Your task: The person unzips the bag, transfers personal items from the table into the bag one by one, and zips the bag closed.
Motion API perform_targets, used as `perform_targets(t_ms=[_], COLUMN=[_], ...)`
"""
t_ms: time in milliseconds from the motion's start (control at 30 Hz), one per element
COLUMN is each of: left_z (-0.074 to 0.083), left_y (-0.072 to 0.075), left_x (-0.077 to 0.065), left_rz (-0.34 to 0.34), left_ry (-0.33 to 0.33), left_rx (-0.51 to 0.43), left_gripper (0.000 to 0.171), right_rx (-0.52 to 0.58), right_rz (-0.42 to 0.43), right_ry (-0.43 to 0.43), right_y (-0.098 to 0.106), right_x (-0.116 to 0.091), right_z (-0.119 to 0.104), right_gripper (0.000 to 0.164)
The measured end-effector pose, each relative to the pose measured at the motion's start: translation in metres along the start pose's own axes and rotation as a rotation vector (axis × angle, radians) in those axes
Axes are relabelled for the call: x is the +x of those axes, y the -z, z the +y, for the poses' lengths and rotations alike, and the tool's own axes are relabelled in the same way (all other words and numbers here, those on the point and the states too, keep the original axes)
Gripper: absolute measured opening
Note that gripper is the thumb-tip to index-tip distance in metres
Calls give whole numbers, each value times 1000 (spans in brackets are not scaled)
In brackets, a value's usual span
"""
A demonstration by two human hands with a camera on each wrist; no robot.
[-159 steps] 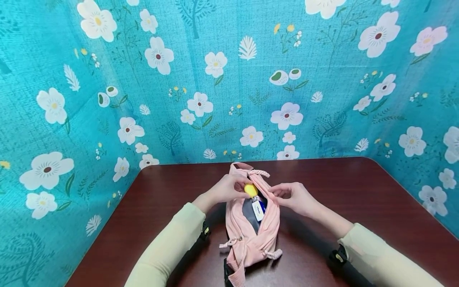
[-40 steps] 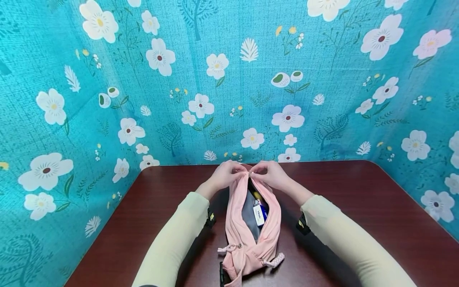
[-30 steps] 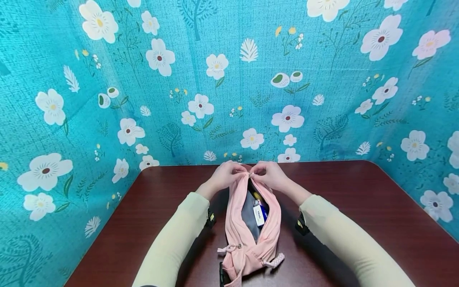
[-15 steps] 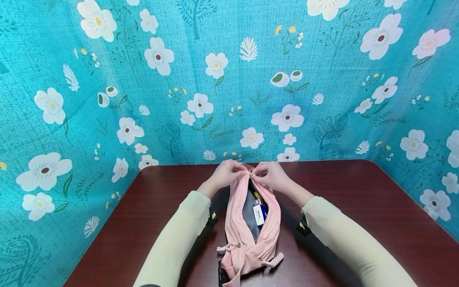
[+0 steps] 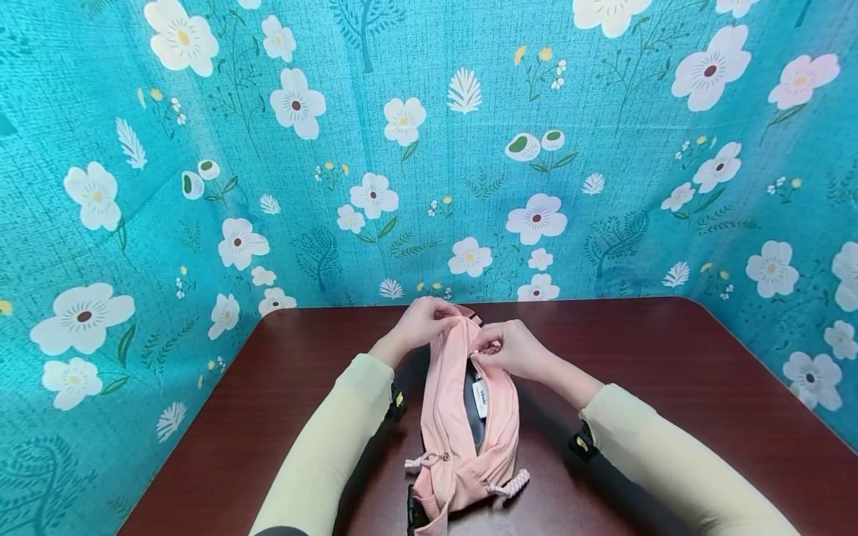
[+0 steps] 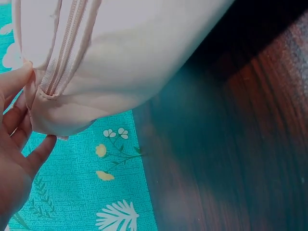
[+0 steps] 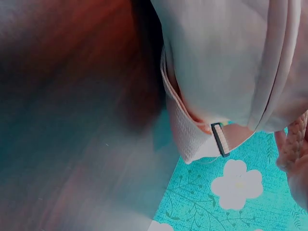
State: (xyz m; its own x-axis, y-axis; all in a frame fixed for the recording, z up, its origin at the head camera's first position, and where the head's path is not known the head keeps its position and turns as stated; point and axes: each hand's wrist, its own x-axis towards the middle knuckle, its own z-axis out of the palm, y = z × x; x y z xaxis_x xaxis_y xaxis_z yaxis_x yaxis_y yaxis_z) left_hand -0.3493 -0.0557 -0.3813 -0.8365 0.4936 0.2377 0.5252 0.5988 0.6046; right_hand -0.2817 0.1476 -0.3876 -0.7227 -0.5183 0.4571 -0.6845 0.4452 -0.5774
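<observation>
A pink waist bag (image 5: 452, 417) lies lengthwise on the table, its main pocket part open. Pinched between my left thumb and fingers is the bag's far end, near the zipper end; that left hand (image 5: 422, 323) also shows in the left wrist view. My right hand (image 5: 515, 351) grips the braided zipper pull (image 7: 295, 139) at the right of the opening, just nearer than the far end. Inside the grey-lined pocket a white labelled item (image 5: 480, 400) is partly visible. Most of the pocket's contents are hidden.
Two more corded zipper pulls hang at the bag's near end, a left cord (image 5: 422, 463) and a right cord (image 5: 512, 485). A black buckle (image 5: 412, 509) sits on the near strap. Around the bag spreads the dark red-brown table (image 5: 322, 357), with a floral turquoise cloth (image 5: 429, 186) behind it.
My right hand has drawn the zipper pull from the far end toward me, and the opening has narrowed. Earlier, my left hand held a yellow item at the pocket; now it holds the bag's far end.
</observation>
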Motion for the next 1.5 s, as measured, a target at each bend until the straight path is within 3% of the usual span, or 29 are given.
perform_targets(t_ms=[367, 600, 900, 1067, 1333, 1500], left_z=[-2, -4, -6, -9, -10, -7], left_y=[-3, -4, -5, -4, -5, -7], left_x=[2, 4, 5, 3, 0, -2], left_rz=[-2, 10, 6, -1, 9, 1], left_ry=[6, -1, 36, 67, 103, 99], left_rx=[10, 22, 24, 28, 38, 39], left_gripper=[9, 10, 10, 12, 13, 11], right_rx=[64, 134, 158, 212, 266, 286], right_rz=[-39, -81, -114, -172, -171, -179], right_ry=[3, 97, 261, 275, 301, 261], right_y=[-5, 3, -1, -6, -8, -10], right_x=[-19, -31, -49, -61, -71, -76], right_z=[-16, -56, -76, -86, -98, -100], right_gripper=[8, 10, 17, 17, 20, 20])
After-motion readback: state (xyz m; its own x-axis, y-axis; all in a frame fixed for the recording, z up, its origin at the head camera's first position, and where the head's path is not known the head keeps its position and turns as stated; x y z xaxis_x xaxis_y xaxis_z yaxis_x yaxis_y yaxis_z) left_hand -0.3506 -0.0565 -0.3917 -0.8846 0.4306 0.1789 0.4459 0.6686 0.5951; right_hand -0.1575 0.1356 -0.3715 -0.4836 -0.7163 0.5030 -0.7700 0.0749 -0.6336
